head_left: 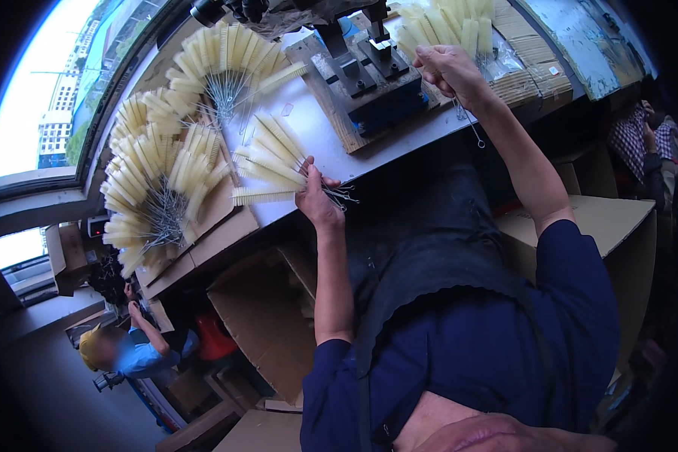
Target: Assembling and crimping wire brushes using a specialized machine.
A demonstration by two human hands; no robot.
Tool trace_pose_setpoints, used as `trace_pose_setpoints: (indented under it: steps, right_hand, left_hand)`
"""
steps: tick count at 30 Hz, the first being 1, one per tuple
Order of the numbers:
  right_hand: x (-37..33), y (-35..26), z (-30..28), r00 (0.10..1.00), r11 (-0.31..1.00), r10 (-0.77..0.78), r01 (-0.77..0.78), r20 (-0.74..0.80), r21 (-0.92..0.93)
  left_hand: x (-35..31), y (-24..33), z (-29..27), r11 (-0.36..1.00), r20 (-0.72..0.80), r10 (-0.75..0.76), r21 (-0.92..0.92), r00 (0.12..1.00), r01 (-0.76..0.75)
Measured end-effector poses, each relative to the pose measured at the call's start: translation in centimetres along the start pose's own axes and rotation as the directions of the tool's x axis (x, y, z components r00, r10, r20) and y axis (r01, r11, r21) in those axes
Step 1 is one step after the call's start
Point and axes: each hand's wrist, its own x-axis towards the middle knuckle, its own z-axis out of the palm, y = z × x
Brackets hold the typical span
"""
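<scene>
My left hand (pixel 320 197) is closed round the wire handles of several bottle brushes (pixel 275 154), whose pale yellow bristle heads fan out to the left over the table edge. Their looped wire ends poke out on the right side of the fist. Beside the press, my right hand (pixel 450 74) is raised with its fingers closed on a wire brush handle (pixel 471 124), which hangs below the palm and ends in a small ring. Whether a bristle head belongs to that wire, I cannot tell. More pale brushes (pixel 448 22) lie just behind that hand.
A small metal press (pixel 361 71) stands on a wooden board (pixel 320 83) on the white table (pixel 279 120). Large heaps of brushes (pixel 162 188) cover its left side on cardboard. Cardboard boxes (pixel 260 324) stand below. A person in blue (pixel 147 354) works at lower left; another (pixel 648 151) is far right.
</scene>
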Motion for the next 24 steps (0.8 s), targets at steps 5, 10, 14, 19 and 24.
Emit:
trace_pose_setpoints:
  steps: [5, 10, 14, 19, 24]
  right_hand:
    - [2.7, 0.8, -1.6, 0.405, 0.373, -0.879, 0.257, -0.251, -0.891]
    - [-3.2, 1.0, 5.7, 0.926, 0.903, -0.37, 0.339, -0.077, -0.262]
    - [-4.9, 2.3, 12.3, 0.959, 0.984, -0.153, 0.17, 0.238, -0.053]
    - [-4.6, 2.0, 12.9, 0.99, 0.942, 0.024, -0.069, 0.142, 0.327]
    - [-2.7, 0.8, 11.5, 0.97, 0.907, 0.115, -0.191, 0.215, 0.375]
  left_hand:
    - [-2.2, 1.4, 2.5, 0.996, 0.094, -0.043, -0.078, 0.995, 0.05]
    - [-4.7, 1.7, 5.1, 0.992, 0.138, -0.075, -0.093, 0.988, 0.088]
    - [-6.4, 1.2, 5.8, 0.988, 0.245, -0.133, -0.041, 0.96, 0.147]
    - [-8.5, 2.3, 7.0, 0.983, 0.209, -0.17, -0.034, 0.963, 0.181]
    - [-8.2, 3.4, 5.1, 0.988, 0.032, -0.044, -0.144, 0.999, 0.048]
